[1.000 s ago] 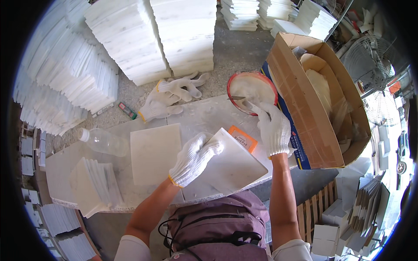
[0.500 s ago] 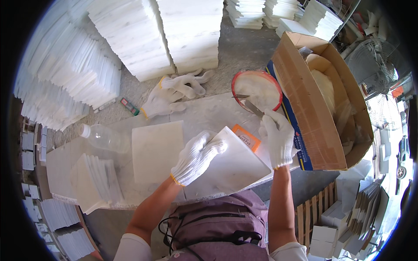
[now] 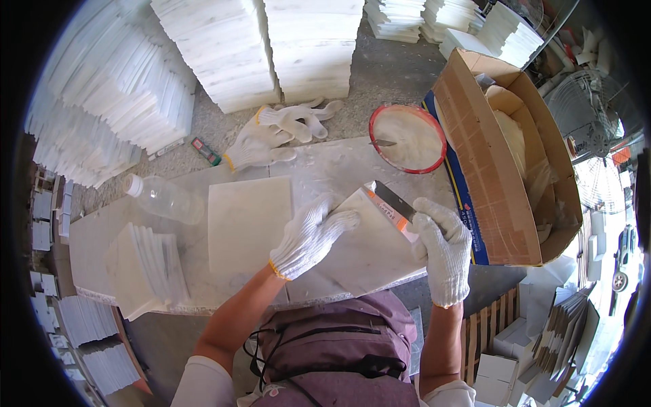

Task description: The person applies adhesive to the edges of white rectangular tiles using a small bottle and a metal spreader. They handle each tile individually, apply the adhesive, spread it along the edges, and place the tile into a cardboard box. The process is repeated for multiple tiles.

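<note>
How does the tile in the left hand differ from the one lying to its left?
The held tile has the left hand's thumb over it; the lying tile is in neither hand. The held tile is turned askew, a corner pointing away from the person; the lying tile sits roughly square to them. The right hand has a dark blade at the held tile's edge; the lying tile has no tool on it. Both are pale and flat-faced.

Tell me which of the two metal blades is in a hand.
The held blade is in the right hand; the other blade is at the red-rimmed bowl, with no hand touching it.
</note>
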A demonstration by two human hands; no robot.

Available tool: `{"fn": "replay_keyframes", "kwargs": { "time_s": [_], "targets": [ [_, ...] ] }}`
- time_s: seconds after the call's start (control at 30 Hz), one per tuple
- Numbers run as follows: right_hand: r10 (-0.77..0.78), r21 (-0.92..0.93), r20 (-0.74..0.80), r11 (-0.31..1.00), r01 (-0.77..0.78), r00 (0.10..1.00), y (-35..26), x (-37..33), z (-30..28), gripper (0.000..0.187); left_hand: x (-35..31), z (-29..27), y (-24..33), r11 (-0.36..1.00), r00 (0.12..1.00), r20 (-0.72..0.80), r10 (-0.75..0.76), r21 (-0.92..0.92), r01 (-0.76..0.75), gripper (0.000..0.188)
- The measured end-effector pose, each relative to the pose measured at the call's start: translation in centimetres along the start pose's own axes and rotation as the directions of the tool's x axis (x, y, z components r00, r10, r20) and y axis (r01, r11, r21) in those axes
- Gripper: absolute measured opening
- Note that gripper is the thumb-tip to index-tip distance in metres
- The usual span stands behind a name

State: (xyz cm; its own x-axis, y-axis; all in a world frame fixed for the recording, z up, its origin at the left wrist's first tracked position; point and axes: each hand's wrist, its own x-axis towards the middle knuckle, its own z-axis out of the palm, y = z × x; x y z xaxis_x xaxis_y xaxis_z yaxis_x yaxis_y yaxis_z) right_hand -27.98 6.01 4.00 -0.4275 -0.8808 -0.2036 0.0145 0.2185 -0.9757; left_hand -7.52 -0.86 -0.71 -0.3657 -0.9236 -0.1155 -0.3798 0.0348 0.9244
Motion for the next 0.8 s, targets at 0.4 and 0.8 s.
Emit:
{"fn": "replay_keyframes", "kwargs": {
  "time_s": [0.4, 0.8],
  "targets": [
    [-0.092, -0.085, -0.012, 0.992, 0.09, 0.996, -0.2, -0.7, 0.4, 0.025, -0.1, 0.3, -0.4, 1.0, 1.0, -0.021, 0.006, -0.002, -0.006, 0.026],
    [-0.188, -0.051, -0.202, 0.982, 0.181, 0.961, 2.0, 4.7, 0.5, 0.024, -0.2, -0.1, -0.2, 0.999, 0.999, 0.021, -0.029, 0.045, 0.028, 0.027]
  ]
}}
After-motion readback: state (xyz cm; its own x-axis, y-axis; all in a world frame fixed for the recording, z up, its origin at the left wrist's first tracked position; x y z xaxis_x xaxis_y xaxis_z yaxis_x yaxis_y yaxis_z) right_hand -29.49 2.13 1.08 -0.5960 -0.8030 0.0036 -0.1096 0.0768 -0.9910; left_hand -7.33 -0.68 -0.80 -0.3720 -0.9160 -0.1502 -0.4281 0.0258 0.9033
